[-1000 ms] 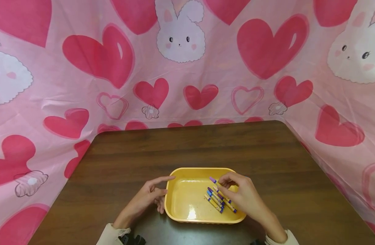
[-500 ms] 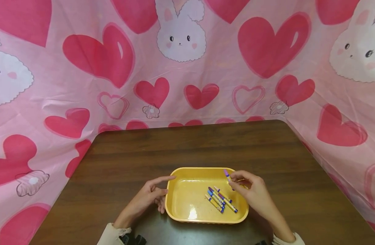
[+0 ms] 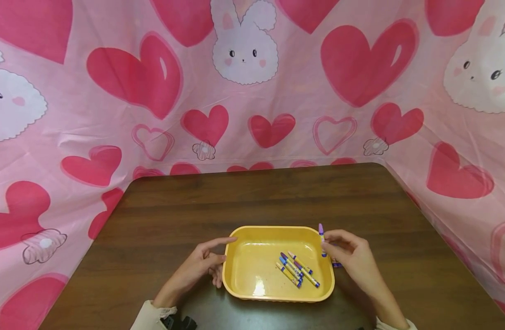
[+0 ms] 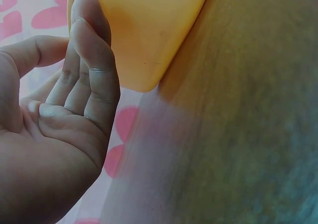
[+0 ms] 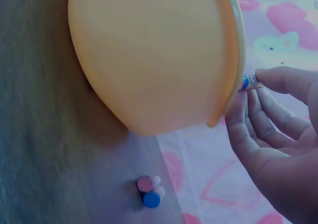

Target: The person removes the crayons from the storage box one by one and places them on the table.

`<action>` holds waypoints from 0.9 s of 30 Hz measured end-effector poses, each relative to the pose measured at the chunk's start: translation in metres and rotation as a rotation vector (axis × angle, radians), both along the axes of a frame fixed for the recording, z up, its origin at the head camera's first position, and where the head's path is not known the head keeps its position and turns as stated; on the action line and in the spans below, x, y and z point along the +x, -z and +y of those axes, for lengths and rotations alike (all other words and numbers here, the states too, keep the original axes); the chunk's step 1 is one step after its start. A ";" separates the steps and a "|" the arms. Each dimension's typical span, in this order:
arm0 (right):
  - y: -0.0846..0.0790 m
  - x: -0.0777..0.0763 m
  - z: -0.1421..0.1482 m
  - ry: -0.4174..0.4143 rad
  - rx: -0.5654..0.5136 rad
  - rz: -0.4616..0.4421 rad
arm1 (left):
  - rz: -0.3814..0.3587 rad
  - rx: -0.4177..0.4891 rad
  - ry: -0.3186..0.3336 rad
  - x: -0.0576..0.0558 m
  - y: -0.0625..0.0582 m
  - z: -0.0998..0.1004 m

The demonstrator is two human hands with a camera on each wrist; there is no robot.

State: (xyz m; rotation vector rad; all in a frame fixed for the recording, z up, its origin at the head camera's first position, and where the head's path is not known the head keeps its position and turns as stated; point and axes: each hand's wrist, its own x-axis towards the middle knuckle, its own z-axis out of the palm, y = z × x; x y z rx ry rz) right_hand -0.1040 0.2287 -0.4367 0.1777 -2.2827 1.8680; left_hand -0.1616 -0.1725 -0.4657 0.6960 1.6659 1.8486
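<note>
In the head view my right hand (image 3: 351, 259) pinches a light-purple crayon (image 3: 321, 233) upright at the right rim of the yellow tray (image 3: 252, 295). The right wrist view shows the crayon's blue end (image 5: 245, 82) between thumb and fingers, just past the rim. Several more crayons (image 3: 297, 270) with yellow wrappers lie slanted in the tray's right half. My left hand (image 3: 194, 266) holds the tray's left side, index finger over the rim and thumb against it. Its lower fingers (image 4: 102, 92) are bent beside the outer wall in the left wrist view.
On the table right of the tray, partly behind my right hand, lie crayons; a pink end (image 5: 145, 184) and a blue end (image 5: 152, 199) show in the right wrist view. The brown wooden table (image 3: 252, 197) meets a pink heart-print cloth (image 3: 298, 101) behind and at both sides.
My right hand has carried the light-purple crayon rightward from above the other crayons to the right rim, turning it from slanted to upright. My left hand and the tray stay nearly in place.
</note>
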 end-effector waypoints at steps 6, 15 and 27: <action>0.000 0.002 0.010 0.039 -0.036 0.010 | 0.006 0.004 0.001 0.001 0.000 0.000; 0.000 0.000 0.024 0.128 0.022 -0.027 | 0.010 -0.002 -0.010 0.001 0.000 -0.001; 0.008 -0.004 0.033 0.220 0.201 -0.162 | 0.025 -0.010 -0.013 0.001 0.000 0.001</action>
